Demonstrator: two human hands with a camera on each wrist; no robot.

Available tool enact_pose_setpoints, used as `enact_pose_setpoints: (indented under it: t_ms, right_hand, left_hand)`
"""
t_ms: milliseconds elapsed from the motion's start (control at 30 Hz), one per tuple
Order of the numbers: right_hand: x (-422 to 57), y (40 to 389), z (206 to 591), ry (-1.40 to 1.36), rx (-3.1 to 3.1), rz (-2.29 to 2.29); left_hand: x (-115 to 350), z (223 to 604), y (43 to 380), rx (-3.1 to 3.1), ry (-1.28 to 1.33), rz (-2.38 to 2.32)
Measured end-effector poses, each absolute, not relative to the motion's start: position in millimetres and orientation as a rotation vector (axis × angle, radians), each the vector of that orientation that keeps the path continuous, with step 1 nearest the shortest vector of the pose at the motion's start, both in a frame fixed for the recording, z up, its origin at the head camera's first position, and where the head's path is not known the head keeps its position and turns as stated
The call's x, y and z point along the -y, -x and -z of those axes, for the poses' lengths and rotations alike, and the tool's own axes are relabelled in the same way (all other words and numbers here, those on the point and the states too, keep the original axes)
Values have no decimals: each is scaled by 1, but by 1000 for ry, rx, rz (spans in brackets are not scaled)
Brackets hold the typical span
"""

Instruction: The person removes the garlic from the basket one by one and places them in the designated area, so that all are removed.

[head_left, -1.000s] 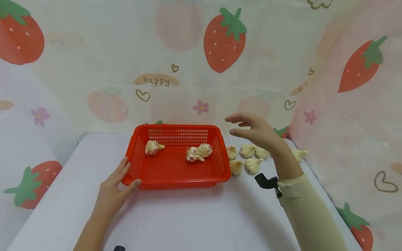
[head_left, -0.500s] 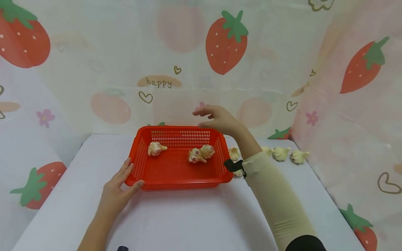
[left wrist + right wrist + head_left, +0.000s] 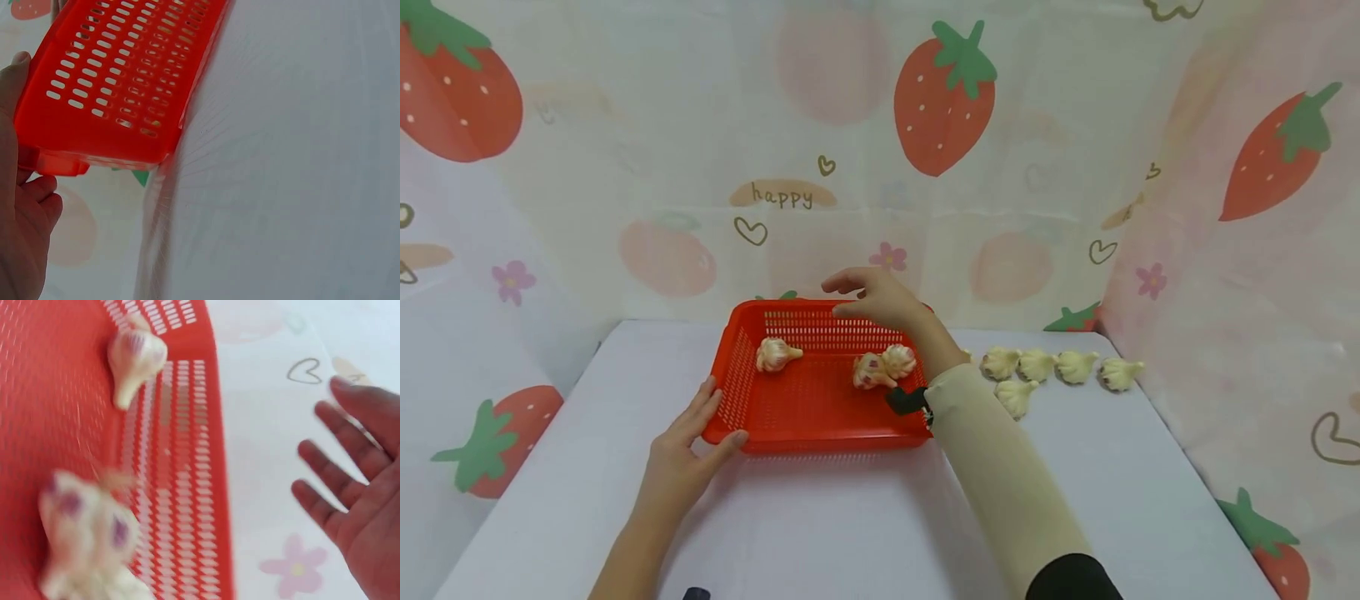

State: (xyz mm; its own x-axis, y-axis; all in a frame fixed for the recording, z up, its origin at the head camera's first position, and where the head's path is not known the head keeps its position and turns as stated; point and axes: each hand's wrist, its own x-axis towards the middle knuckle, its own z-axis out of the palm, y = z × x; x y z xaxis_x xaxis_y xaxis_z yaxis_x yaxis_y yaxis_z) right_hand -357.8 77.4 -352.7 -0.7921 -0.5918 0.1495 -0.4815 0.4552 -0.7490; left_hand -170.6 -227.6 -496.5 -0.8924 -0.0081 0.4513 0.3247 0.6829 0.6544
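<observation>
A red plastic basket with slotted walls sits on the white table. My left hand grips its front left corner, thumb at the front edge and fingers along the left side. In the left wrist view the basket's wall rises beside that hand. Inside lie a garlic bulb on the left and two touching bulbs, one of them a purple-streaked garlic bulb, on the right. Above the back right of the basket hovers my right hand, holding nothing, its fingers spread apart in the right wrist view.
Right of the basket, several paler garlic bulbs form a row, with another bulb in front. My right forearm covers part of that area and the basket's right side. A strawberry-printed cloth hangs behind and at both sides.
My right hand has swept left from above the loose bulbs to over the basket, bringing several bulbs at the right back into sight. My left hand keeps its hold on the basket corner.
</observation>
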Motion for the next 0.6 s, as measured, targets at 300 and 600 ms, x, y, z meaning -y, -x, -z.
enact_pose_setpoints:
  t_ms: [300,600]
  right_hand:
    - [-49,377,385,869,-2526,1364]
    - [-20,382,408,852,-2477,1318]
  left_hand:
    - [226,499,174,2463,251,1105]
    - [227,497,172,2461,243,1080]
